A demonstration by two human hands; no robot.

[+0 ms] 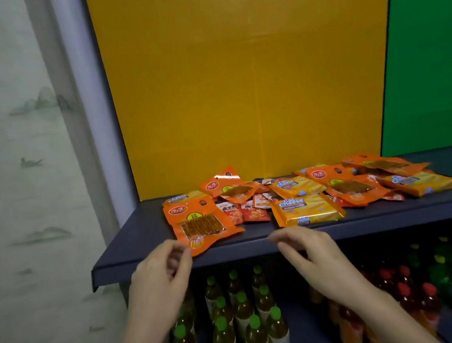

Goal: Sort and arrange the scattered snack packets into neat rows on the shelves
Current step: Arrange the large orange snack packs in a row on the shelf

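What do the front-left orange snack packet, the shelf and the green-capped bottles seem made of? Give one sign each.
Orange snack packet: probably glossy plastic film; it has a clear window. Shelf: matt dark blue, perhaps painted metal; thin folded front lip. Green-capped bottles: likely clear plastic; amber drink shows through.

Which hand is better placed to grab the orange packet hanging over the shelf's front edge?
Left. The left hand has its fingertips right beside the overhanging corner of the orange packet, while the right hand hovers further right, below the Cal Cheese packet.
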